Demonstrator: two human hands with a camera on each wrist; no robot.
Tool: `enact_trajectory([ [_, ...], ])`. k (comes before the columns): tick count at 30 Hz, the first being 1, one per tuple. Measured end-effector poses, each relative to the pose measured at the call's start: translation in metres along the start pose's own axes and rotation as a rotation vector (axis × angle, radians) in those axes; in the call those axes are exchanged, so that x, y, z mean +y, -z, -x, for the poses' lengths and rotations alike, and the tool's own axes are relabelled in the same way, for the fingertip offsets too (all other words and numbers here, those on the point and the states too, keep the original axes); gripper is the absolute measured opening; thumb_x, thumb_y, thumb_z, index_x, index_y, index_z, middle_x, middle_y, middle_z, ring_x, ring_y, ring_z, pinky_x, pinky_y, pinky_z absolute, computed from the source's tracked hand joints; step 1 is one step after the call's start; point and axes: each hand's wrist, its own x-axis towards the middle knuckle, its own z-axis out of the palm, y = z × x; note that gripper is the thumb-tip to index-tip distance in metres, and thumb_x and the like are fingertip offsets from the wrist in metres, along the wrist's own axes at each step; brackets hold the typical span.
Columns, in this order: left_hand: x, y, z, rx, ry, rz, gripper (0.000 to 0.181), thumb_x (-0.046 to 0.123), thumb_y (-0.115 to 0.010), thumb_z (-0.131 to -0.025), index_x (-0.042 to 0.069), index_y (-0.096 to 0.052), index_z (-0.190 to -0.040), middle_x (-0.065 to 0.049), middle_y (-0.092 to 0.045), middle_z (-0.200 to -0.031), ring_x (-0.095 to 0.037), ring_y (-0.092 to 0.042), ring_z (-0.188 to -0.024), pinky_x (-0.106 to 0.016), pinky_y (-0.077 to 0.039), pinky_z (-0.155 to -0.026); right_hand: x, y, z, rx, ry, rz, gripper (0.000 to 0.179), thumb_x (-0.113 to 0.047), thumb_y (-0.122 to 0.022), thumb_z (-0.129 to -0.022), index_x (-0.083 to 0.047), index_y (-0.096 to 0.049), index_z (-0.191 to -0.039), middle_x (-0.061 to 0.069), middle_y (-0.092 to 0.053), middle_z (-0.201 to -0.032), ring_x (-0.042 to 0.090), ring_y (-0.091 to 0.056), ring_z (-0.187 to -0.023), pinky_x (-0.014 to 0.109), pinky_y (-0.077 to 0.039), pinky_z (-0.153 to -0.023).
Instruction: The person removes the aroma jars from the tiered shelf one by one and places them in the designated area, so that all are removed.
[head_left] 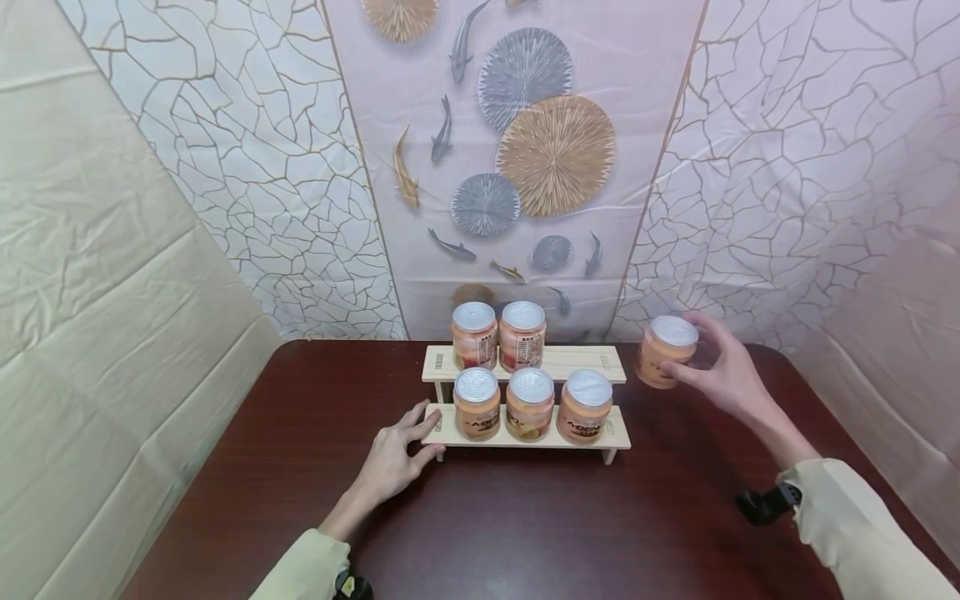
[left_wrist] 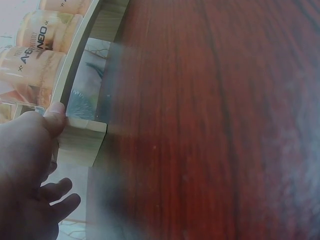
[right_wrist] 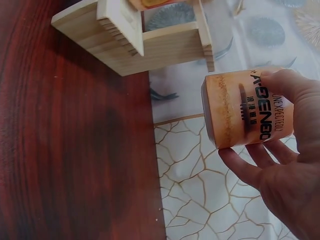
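My right hand [head_left: 726, 371] grips an orange-labelled jar [head_left: 660, 358] with a pale lid, thumb on the near side and fingers behind. In the right wrist view this jar [right_wrist: 245, 112] is held up off the dark tabletop, apart from the rack's end. A two-step wooden rack [head_left: 577, 362] bears two jars [head_left: 522, 346] on its upper tier, at left and middle. Three more jars [head_left: 531, 412] line the lower tier. My left hand [head_left: 393, 454] holds the lower tier's left end; in the left wrist view its thumb [left_wrist: 56, 117] lies on the wooden edge, other fingers partly hidden.
The dark red-brown table [head_left: 510, 517] extends in front of the rack and to both sides. A patterned cloth backdrop [head_left: 480, 167] hangs right behind the table's back edge. Beige cloth walls [head_left: 112, 333] close in the sides.
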Motion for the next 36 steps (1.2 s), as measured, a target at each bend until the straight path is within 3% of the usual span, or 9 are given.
enact_trajectory([
  [3, -0.001, 0.000, 0.000, -0.001, 0.001, -0.006, 0.052, 0.020, -0.081, -0.086, 0.003, -0.065, -0.132, -0.025, -0.052, -0.141, -0.040, -0.060, -0.116, -0.052, -0.051, -0.089, 0.003, -0.001, 0.003, -0.009, -0.029, 0.033, 0.075, -0.010, -0.088, -0.077, -0.001, -0.048, -0.140, 0.027, -0.057, -0.130, 0.035, -0.052, -0.118, 0.044, -0.037, -0.100],
  [5, -0.001, 0.000, 0.000, 0.000, -0.001, -0.005, 0.052, 0.020, -0.081, -0.086, 0.002, -0.065, -0.132, -0.025, -0.052, -0.141, -0.040, -0.061, -0.115, -0.051, -0.051, -0.088, 0.006, -0.002, 0.005, -0.010, -0.040, 0.044, 0.075, -0.011, -0.088, -0.077, 0.001, -0.047, -0.140, 0.029, -0.056, -0.130, 0.041, -0.049, -0.119, 0.053, -0.033, -0.099],
  [8, -0.001, 0.000, 0.000, 0.006, -0.001, -0.002, 0.052, 0.019, -0.081, -0.086, 0.002, -0.065, -0.132, -0.025, -0.052, -0.141, -0.040, -0.060, -0.116, -0.052, -0.051, -0.089, 0.010, -0.003, 0.008, -0.005, -0.040, 0.043, 0.074, -0.010, -0.087, -0.077, 0.001, -0.047, -0.139, 0.029, -0.058, -0.128, 0.038, -0.052, -0.115, 0.044, -0.036, -0.097],
  [12, 0.000, 0.000, -0.001, 0.008, 0.002, 0.002, 0.052, 0.019, -0.081, -0.086, 0.002, -0.065, -0.132, -0.025, -0.052, -0.141, -0.041, -0.059, -0.117, -0.052, -0.051, -0.089, 0.015, -0.005, 0.013, 0.011, -0.029, 0.032, 0.071, -0.009, -0.088, -0.076, -0.001, -0.050, -0.136, 0.024, -0.060, -0.125, 0.015, -0.053, -0.108, 0.021, -0.035, -0.091],
  [15, 0.000, 0.000, 0.000, 0.005, 0.000, 0.001, 0.051, 0.019, -0.081, -0.086, 0.002, -0.065, -0.132, -0.027, -0.052, -0.141, -0.041, -0.059, -0.117, -0.053, -0.051, -0.089, 0.019, -0.006, 0.016, 0.011, -0.031, 0.032, 0.070, -0.009, -0.089, -0.075, -0.002, -0.051, -0.134, 0.022, -0.061, -0.122, 0.000, -0.050, -0.102, 0.015, -0.034, -0.087],
  [19, 0.000, 0.000, 0.000, 0.002, 0.004, 0.001, 0.051, 0.018, -0.081, -0.086, 0.001, -0.065, -0.132, -0.027, -0.052, -0.141, -0.042, -0.059, -0.118, -0.053, -0.050, -0.090, 0.024, -0.008, 0.021, 0.003, -0.046, 0.037, 0.072, -0.010, -0.089, -0.076, 0.000, -0.049, -0.135, 0.025, -0.061, -0.122, -0.005, -0.049, -0.099, 0.015, -0.035, -0.085],
  [27, 0.000, 0.000, 0.000, 0.000, 0.012, 0.001, 0.051, 0.018, -0.081, -0.086, 0.002, -0.065, -0.132, -0.027, -0.052, -0.141, -0.041, -0.058, -0.119, -0.053, -0.050, -0.091, 0.030, -0.011, 0.028, -0.015, -0.077, 0.045, 0.075, -0.009, -0.088, -0.077, 0.004, -0.046, -0.138, 0.031, -0.058, -0.125, 0.037, -0.056, -0.108, 0.016, -0.039, -0.081],
  [33, 0.000, 0.000, 0.000, 0.000, 0.002, -0.002, 0.051, 0.019, -0.081, -0.086, 0.002, -0.065, -0.132, -0.027, -0.052, -0.141, -0.041, -0.058, -0.119, -0.053, -0.050, -0.091, 0.035, -0.014, 0.031, -0.014, -0.082, 0.057, 0.074, -0.011, -0.089, -0.076, 0.001, -0.048, -0.136, 0.029, -0.060, -0.123, 0.003, -0.051, -0.103, 0.016, -0.036, -0.082],
  [36, 0.000, -0.001, 0.000, 0.001, 0.000, -0.004, 0.051, 0.019, -0.081, -0.086, 0.002, -0.065, -0.132, -0.027, -0.052, -0.141, -0.040, -0.058, -0.119, -0.052, -0.050, -0.091, 0.037, -0.016, 0.033, -0.014, -0.076, 0.056, 0.073, -0.010, -0.089, -0.075, 0.002, -0.049, -0.135, 0.029, -0.061, -0.122, -0.004, -0.048, -0.100, 0.018, -0.037, -0.083],
])
